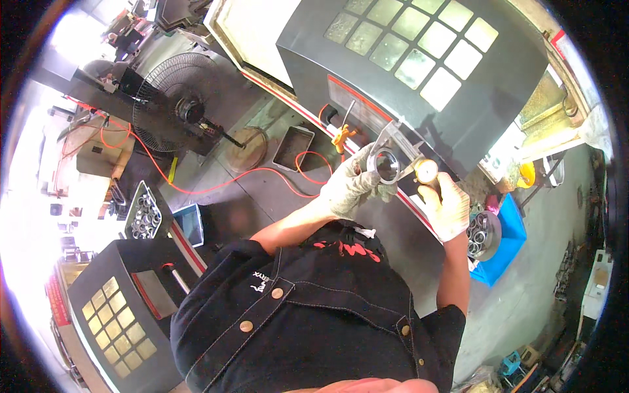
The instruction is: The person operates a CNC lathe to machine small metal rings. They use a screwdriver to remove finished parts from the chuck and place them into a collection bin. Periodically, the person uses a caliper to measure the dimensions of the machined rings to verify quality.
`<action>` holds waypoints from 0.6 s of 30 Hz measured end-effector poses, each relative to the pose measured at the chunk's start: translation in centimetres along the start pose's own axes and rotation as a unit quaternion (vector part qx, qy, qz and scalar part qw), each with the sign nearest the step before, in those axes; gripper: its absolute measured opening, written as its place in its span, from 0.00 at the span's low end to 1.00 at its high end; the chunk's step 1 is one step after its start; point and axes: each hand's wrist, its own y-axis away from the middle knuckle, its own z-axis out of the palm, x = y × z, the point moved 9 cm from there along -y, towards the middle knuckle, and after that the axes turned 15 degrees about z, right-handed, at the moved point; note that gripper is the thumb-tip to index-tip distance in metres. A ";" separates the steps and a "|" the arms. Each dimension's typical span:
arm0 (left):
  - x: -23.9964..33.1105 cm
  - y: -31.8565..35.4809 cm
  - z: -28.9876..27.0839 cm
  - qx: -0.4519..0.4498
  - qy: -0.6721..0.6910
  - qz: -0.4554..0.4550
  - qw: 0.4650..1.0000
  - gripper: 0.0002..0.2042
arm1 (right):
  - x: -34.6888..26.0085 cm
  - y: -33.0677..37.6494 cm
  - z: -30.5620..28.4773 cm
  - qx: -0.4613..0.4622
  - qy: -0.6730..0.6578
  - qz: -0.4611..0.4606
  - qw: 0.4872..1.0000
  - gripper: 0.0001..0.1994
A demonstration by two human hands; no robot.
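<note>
My left hand (pixel 352 186), in a greyish work glove, is closed round a shiny metal ring (pixel 374 159) in front of my chest. A dial caliper (pixel 407 148) with a round, gold-rimmed dial lies against that ring, its jaws toward the upper left. Gripping the caliper near the dial is my right hand (pixel 447 204), in a pale glove, with the thumb bent close to the dial. How exactly the jaws meet the ring is too small to tell. Just beyond my left hand hangs a yellow air blow gun (pixel 342 136) on an orange hose.
A dark machine (pixel 308 39) with a paned window stands ahead; another machine (pixel 98 288) is at lower left. Rings fill a round container (pixel 496 230) by a blue bin (pixel 510 243) and a tray (pixel 139 196). A large fan (pixel 190 110) and orange hose (pixel 226 185) occupy the left.
</note>
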 end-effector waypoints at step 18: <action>0.6 0.7 1.0 -0.007 -0.002 -0.028 1.000 0.40 | -0.6 0.7 0.2 0.054 -0.029 -0.013 0.998 0.11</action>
